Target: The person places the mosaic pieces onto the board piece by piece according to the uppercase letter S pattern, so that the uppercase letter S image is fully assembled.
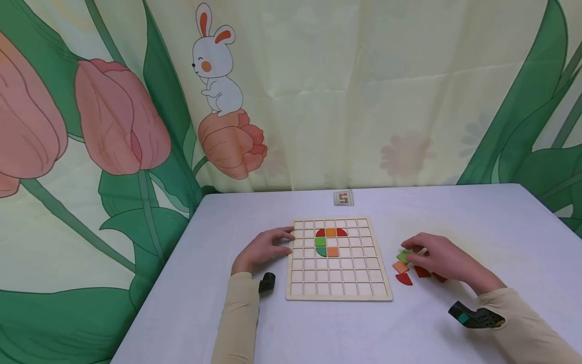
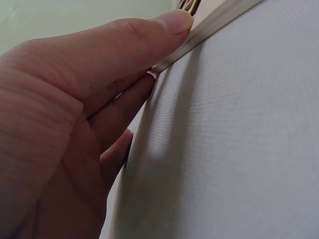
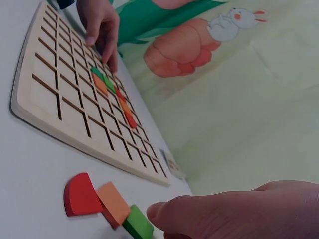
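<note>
A wooden grid board (image 1: 338, 297) lies flat, holding several coloured tiles: red quarter-rounds (image 1: 342, 232), orange squares (image 1: 333, 252), a light green square (image 1: 320, 241) and a dark green quarter-round (image 1: 321, 251). My left hand (image 1: 265, 247) rests at the board's left edge, thumb and fingertips against its side. Right of the board, my right hand (image 1: 443, 260) reaches over loose tiles. Its thumb is beside a green square tile (image 3: 138, 222), and a gap shows between thumb and forefinger. Next to that tile lie an orange square tile (image 3: 113, 203) and a red quarter-round tile (image 3: 82, 195).
More red tiles (image 1: 422, 272) lie partly under my right hand. A small card (image 1: 343, 197) with a coloured grid pattern sits behind the board, near the back edge of the white table (image 1: 327, 333). A printed curtain (image 1: 318, 101) hangs behind it.
</note>
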